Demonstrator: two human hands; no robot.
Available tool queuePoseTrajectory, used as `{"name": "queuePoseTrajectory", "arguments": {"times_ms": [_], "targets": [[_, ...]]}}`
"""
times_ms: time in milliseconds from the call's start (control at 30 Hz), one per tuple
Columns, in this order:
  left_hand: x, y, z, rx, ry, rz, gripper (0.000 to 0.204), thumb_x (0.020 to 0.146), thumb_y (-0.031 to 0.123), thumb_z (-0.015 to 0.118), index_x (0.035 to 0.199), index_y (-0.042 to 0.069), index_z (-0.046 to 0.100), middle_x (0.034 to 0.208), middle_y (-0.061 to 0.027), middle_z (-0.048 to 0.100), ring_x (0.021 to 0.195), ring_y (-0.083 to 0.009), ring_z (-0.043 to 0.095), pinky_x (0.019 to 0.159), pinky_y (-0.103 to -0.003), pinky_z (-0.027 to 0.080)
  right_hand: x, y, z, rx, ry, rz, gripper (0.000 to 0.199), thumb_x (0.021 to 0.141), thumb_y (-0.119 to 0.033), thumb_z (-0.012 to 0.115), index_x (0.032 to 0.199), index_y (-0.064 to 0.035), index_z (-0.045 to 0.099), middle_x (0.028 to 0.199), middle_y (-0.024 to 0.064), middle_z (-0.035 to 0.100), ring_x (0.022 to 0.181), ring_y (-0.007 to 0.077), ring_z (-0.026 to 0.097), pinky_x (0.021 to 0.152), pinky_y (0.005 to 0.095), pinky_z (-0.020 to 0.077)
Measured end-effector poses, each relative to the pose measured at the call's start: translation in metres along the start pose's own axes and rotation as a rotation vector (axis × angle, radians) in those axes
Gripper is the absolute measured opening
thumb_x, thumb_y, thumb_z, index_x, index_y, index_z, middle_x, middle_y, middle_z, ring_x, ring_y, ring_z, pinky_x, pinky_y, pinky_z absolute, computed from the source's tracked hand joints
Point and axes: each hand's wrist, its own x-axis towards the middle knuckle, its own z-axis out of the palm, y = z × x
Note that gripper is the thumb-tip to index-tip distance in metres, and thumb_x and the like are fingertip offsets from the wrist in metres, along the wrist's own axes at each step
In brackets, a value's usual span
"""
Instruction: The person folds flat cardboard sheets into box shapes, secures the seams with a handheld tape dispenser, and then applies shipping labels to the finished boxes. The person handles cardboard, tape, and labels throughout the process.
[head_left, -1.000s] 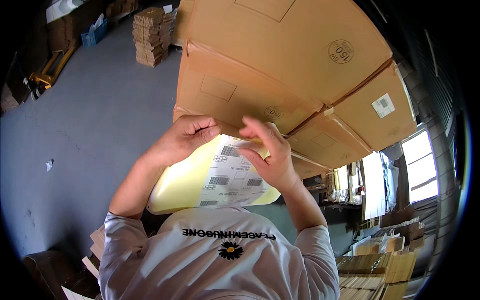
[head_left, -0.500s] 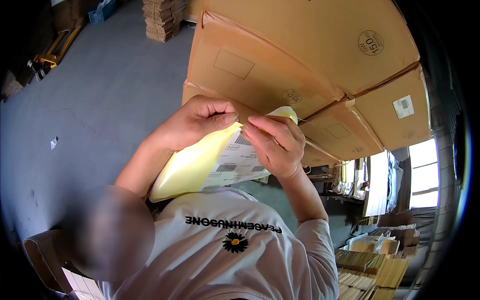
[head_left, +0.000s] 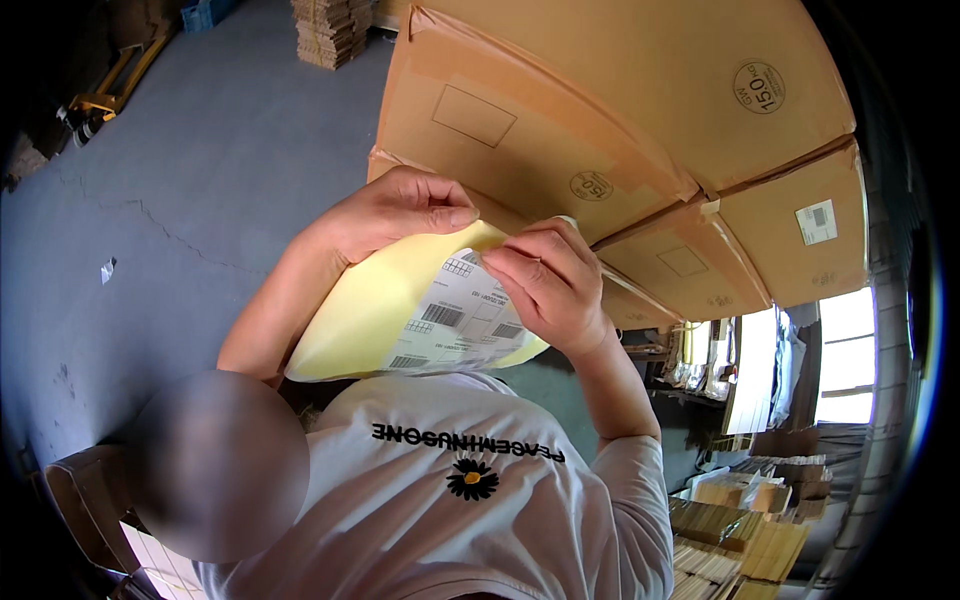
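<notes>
A sheet of white printed labels (head_left: 462, 312) with yellow backing paper (head_left: 350, 305) is held up in front of my chest. My left hand (head_left: 405, 212) is closed, its thumb and bent forefinger pinching the top edge of the yellow backing. Just to the right, my right hand (head_left: 553, 280) pinches the upper corner of the white label sheet. Yellow shows between the two fingertips, along the white sheet's curved upper edge. The lower part of the sheet bows toward my shirt. My right fingers cover part of the printed side.
Large taped cartons (head_left: 560, 110) are stacked directly beyond my hands. Flat cardboard bundles (head_left: 330, 35) stand on the grey floor (head_left: 200, 180) at the far left, near a yellow pallet jack (head_left: 105, 100). Stacked cardboard pieces (head_left: 740, 540) lie at the lower right.
My fingertips have moved slightly apart. More yellow backing shows between them, and the white label sheet's upper edge now curves away from it. The sheet's lower left corner has shifted left.
</notes>
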Motion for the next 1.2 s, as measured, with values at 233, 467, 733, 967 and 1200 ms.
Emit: {"name": "queuePoseTrajectory", "arguments": {"times_ms": [233,467,733,967,1200], "targets": [[0.039,-0.001,-0.037,0.132,-0.002,-0.120,0.023,0.091,0.018,0.075,0.101,-0.002,0.071,0.091,-0.0032,0.070,0.079,-0.0092,0.064,0.071,-0.026,0.053,0.027,0.010,-0.022,0.144,-0.097,-0.016,0.024,0.071,0.003,0.078,0.093,-0.0033,0.073,0.085,0.0047,0.065,0.070,0.0225,0.062,0.057,0.0326,0.0511],[0.074,0.003,-0.059,0.518,0.104,-0.024,0.019,0.092,0.018,0.071,0.098,0.001,0.074,0.086,-0.0049,0.072,0.080,-0.0107,0.064,0.073,-0.028,0.052,0.173,0.009,-0.117,0.074,-0.117,0.300,0.014,0.080,0.000,0.074,0.093,-0.0044,0.071,0.082,0.0084,0.067,0.072,0.0218,0.066,0.063,0.0299,0.0534],[0.074,0.013,0.011,0.971,0.164,0.618,0.033,0.095,0.021,0.066,0.121,0.001,0.062,0.081,-0.0153,0.067,0.074,-0.0299,0.065,0.069,-0.039,0.053,0.264,0.082,-0.114,-0.108,-0.347,0.434,0.014,0.086,-0.001,0.072,0.099,-0.0013,0.072,0.079,-0.0008,0.066,0.072,0.0053,0.059,0.064,0.0228,0.0499],[0.070,0.080,0.026,1.369,0.458,0.781,0.069,0.092,0.016,0.067,0.152,0.005,0.032,0.071,-0.0140,0.066,0.064,-0.0338,0.065,0.058,-0.043,0.051,0.268,0.086,-0.097,-0.291,-0.395,0.161,0.010,0.086,-0.002,0.071,0.096,-0.0007,0.070,0.078,0.0041,0.064,0.069,0.0112,0.060,0.065,0.0264,0.0504],[0.110,0.104,0.018,1.509,0.651,1.024,0.086,0.085,0.014,0.073,0.156,0.009,0.026,0.068,-0.0106,0.064,0.065,-0.0299,0.065,0.059,-0.041,0.052,0.271,0.086,-0.090,-0.439,-0.401,-0.039,0.011,0.083,-0.004,0.070,0.095,-0.0022,0.069,0.084,0.0111,0.065,0.076,0.0242,0.065,0.069,0.0343,0.0532]]}}
